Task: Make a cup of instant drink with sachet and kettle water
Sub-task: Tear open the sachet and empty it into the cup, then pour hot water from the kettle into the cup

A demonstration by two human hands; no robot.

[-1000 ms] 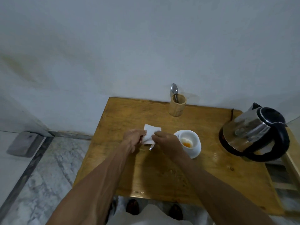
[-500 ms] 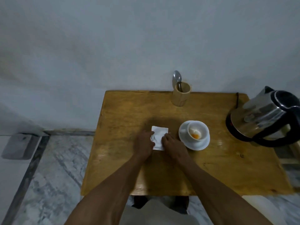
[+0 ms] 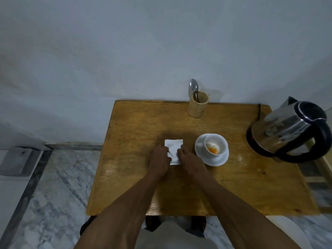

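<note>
A white sachet (image 3: 173, 147) lies flat on the wooden table (image 3: 136, 126). My left hand (image 3: 159, 160) presses its left edge and my right hand (image 3: 186, 159) presses its right edge, fingers down on the paper. Just to the right stands a white cup (image 3: 212, 146) on a white saucer (image 3: 220, 159); orange and white powder lies in the cup's bottom. A steel kettle (image 3: 289, 132) with a black lid and handle sits at the table's right edge, handle toward me.
A wooden holder (image 3: 197, 106) with a metal spoon (image 3: 194, 87) stands at the table's back edge against the pale wall. Marble floor runs along the left. A white object (image 3: 287, 229) shows at the bottom right.
The sachet was held up between both hands a second ago; now it rests flat on the table under my fingers. The camera view has shifted, so the table sits lower and the kettle further right.
</note>
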